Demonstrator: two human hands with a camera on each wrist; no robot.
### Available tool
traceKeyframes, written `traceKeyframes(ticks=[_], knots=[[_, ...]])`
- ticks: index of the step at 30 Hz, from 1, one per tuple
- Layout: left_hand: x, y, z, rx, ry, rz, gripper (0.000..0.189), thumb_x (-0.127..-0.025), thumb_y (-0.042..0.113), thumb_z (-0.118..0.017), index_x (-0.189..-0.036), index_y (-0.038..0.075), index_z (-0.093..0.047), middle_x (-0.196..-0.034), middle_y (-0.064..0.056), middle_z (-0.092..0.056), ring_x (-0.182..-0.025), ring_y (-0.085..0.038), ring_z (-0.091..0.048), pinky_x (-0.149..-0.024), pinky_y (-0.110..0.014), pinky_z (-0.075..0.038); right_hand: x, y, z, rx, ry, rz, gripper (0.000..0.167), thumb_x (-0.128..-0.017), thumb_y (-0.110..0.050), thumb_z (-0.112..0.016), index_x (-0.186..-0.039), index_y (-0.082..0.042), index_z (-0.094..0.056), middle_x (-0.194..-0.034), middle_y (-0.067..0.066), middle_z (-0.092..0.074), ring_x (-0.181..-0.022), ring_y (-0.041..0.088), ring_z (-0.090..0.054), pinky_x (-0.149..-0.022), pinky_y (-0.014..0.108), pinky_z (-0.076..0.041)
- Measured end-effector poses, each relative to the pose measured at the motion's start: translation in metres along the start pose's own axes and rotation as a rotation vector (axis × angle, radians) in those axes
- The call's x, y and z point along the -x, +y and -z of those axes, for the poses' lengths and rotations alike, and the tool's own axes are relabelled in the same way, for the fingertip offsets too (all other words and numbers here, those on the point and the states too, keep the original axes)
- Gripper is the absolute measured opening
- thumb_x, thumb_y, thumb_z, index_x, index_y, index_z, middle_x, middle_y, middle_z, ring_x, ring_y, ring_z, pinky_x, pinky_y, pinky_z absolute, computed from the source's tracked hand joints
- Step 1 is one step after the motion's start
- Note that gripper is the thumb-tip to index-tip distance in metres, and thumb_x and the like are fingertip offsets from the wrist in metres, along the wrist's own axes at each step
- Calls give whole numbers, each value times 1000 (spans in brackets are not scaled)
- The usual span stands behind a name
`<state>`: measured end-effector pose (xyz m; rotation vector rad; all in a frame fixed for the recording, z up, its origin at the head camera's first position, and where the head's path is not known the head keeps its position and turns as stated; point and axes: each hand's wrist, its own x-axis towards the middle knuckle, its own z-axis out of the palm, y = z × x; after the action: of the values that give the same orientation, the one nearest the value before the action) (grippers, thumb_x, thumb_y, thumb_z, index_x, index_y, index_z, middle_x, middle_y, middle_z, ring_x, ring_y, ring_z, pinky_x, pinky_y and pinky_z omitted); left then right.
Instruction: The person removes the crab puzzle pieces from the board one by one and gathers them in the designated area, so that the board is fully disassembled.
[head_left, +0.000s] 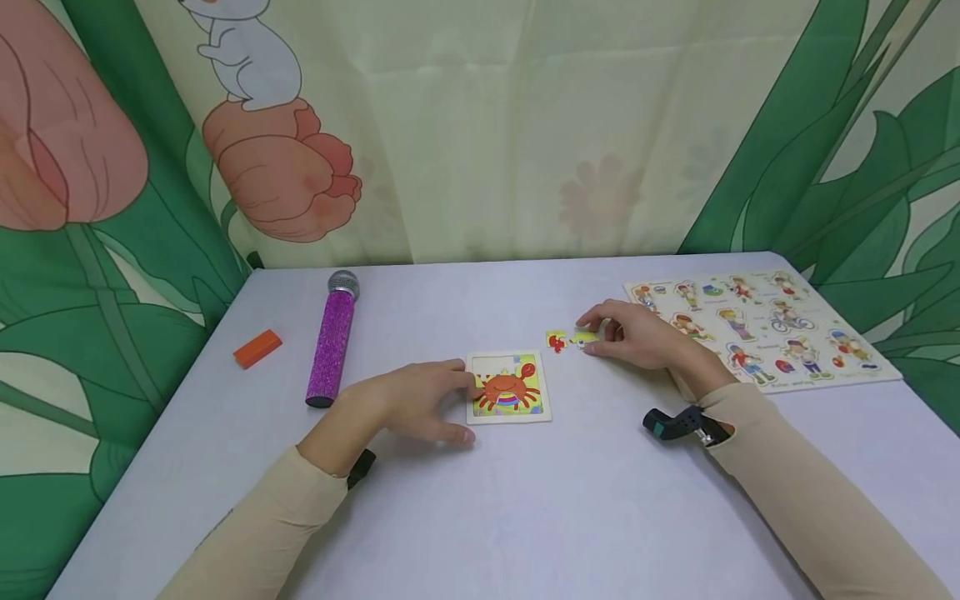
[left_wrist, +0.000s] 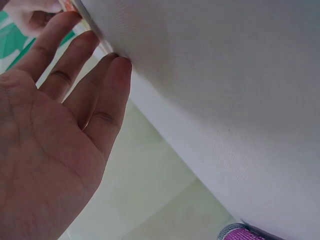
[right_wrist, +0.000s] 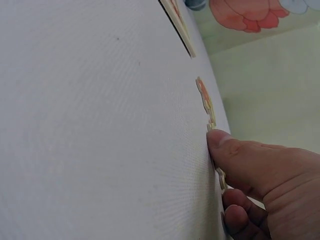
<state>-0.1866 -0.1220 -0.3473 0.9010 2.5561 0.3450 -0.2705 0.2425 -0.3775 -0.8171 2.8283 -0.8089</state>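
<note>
In the head view, a square crab jigsaw puzzle (head_left: 509,387) with a pale frame lies on the table. My left hand (head_left: 420,400) is at its left side, fingertips touching the frame and thumb apart on the near side. The left wrist view shows these fingers (left_wrist: 102,107) loosely extended. Right of the puzzle lie small loose jigsaw pieces, one with a red patch (head_left: 556,341). My right hand (head_left: 630,335) pinches a yellow-green piece (head_left: 583,338) between thumb and forefinger, at table level. In the right wrist view, the thumb (right_wrist: 235,150) partly hides the pieces.
A purple glittery microphone (head_left: 332,342) and an orange block (head_left: 257,349) lie on the left of the white table (head_left: 525,517). A large picture board (head_left: 757,329) lies at the right, partly under my right forearm. A printed curtain (head_left: 480,125) hangs behind the table.
</note>
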Motion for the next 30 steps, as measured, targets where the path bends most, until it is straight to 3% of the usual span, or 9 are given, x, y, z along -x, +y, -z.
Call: traceKeyframes(ticks=[8, 12, 20, 30], knots=[[3, 0, 0, -1, -11, 16, 49, -87, 51, -79, -126, 26, -64, -122, 9, -56, -117, -15, -55, -110, -42, -44, -3, -3, 3, 29, -78, -18, 43, -92, -21, -79, -133, -14, -65, -113, 3, -63, -89, 19, -57, -80, 35, -50], [3, 1, 0, 0, -15, 9, 48, -88, 49, -78, -129, 28, -64, -127, 9, -56, -120, -15, -54, -112, -43, -43, -4, -8, 8, 49, -94, -3, 44, -93, -17, -78, -135, -14, -65, -116, 4, -63, -92, 20, -58, -83, 37, -51], [1, 0, -3, -9, -14, 18, 50, -88, 50, -78, -130, 29, -64, -127, 9, -55, -122, -15, -54, -113, -42, -43, -6, -29, 3, -19, -88, 94, 42, -93, -18, -78, -133, -12, -67, -117, 6, -65, -88, 18, -58, -81, 35, -54], [-1, -6, 0, -3, 1, -21, 46, -89, 47, -77, -126, 24, -65, -122, 8, -56, -116, -15, -55, -109, -41, -46, -22, -54, -10, -53, -106, 204, 39, -93, -19, -78, -131, -12, -68, -116, 6, -65, -88, 18, -58, -80, 38, -55]])
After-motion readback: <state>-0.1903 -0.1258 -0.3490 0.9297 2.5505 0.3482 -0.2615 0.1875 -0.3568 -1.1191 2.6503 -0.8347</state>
